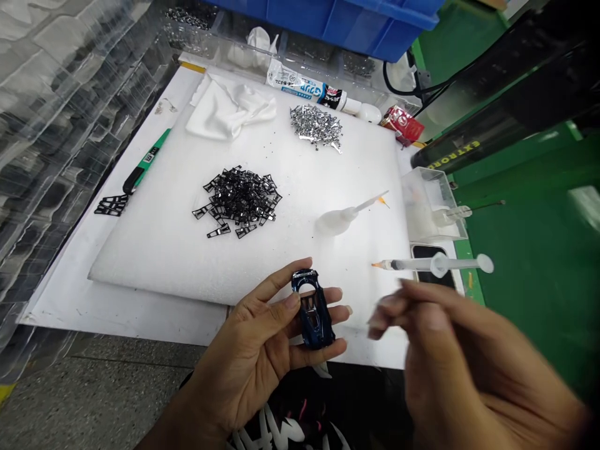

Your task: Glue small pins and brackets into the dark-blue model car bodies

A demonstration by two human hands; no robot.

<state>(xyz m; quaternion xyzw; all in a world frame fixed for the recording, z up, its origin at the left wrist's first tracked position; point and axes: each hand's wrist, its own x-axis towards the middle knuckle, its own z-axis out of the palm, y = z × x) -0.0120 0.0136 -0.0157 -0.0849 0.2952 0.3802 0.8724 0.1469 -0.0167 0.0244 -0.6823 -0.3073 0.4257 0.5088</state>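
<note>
My left hand (262,337) holds a dark blue toy car body (315,322), with the fingers under it and the thumb on its side. The shell is glossy, with a round opening near one end. Over the right front of the work surface, my right hand (450,350) has its fingers curled together and slightly blurred; whether anything small is between them is hidden. Just beyond it lies a syringe (412,264) with an orange tip. A white squeeze bottle (335,222) with a thin nozzle lies on the white foam sheet (154,256). Left of it is a pile of small black frame-like parts (244,197).
Silvery small parts (319,125), a white cloth (229,109) and a glue tube (304,86) lie toward the back. A green cutter (149,159) is at left. A clear box (429,206) and a phone (434,275) sit at right. Behind stands a blue bin (347,25).
</note>
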